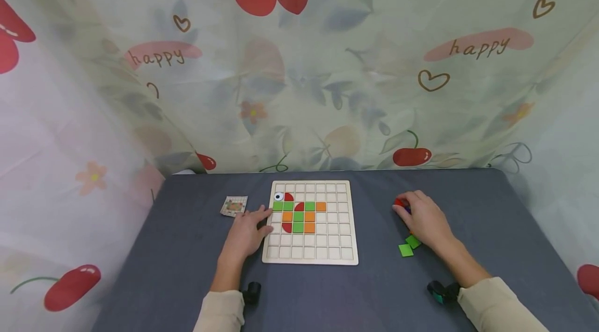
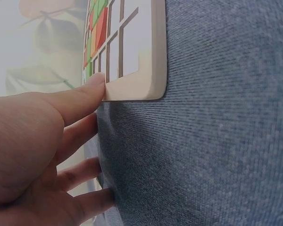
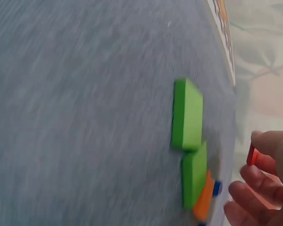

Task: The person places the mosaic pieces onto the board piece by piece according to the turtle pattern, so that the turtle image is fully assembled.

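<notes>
A wooden grid board (image 1: 327, 255) holds green, orange and red tiles and a round eye piece in its upper left part. My left hand (image 1: 245, 233) touches the board's left edge, fingers spread; in the left wrist view, the thumb of the left hand (image 2: 42, 146) rests on the board's rim (image 2: 146, 89). Over the loose pieces at the right, my right hand (image 1: 427, 221) pinches a red piece (image 3: 252, 154) between thumb and finger. Below that hand lie two green tiles (image 1: 405, 250), with an orange piece (image 3: 204, 197) and a blue piece (image 3: 217, 188) beside them.
A small printed card (image 1: 234, 206) lies left of the board, near the left fingertips. The dark cloth-covered table (image 1: 374, 295) ends at a patterned curtain (image 1: 327, 61) behind. Black wrist straps sit at both sleeves.
</notes>
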`<state>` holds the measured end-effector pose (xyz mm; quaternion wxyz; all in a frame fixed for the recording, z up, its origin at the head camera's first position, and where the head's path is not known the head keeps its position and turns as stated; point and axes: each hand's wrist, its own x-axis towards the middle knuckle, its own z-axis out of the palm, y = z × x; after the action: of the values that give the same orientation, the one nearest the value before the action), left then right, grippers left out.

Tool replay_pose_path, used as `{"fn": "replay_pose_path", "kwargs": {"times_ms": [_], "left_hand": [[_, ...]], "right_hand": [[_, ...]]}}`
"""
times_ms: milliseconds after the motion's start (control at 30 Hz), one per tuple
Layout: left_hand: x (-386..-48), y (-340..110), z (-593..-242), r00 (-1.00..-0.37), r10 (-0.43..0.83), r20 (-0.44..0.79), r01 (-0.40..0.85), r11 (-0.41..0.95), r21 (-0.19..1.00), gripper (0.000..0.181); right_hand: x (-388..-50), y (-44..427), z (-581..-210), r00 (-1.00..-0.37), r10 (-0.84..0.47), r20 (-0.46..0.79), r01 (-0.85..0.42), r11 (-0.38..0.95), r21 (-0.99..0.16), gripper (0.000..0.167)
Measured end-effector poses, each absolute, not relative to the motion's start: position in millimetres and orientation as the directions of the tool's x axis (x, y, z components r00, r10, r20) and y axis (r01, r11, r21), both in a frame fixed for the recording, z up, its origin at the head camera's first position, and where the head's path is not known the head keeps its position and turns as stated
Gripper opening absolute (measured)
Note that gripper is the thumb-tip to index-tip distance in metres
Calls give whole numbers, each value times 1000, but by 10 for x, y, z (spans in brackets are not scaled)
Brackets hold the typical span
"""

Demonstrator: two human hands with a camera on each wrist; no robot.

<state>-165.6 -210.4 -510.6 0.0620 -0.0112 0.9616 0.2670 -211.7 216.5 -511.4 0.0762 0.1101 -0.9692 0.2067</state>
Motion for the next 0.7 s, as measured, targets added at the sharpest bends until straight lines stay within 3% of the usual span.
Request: {"fn": "replay_pose_path", "kwargs": {"times_ms": [700], "left_hand": [[-1676, -2112, -5128, -989, 7, -151, -74, 848, 524, 55]], "right_hand": [[-2191, 1305, -5173, -955, -243, 169, -295, 835, -464, 30]]}}
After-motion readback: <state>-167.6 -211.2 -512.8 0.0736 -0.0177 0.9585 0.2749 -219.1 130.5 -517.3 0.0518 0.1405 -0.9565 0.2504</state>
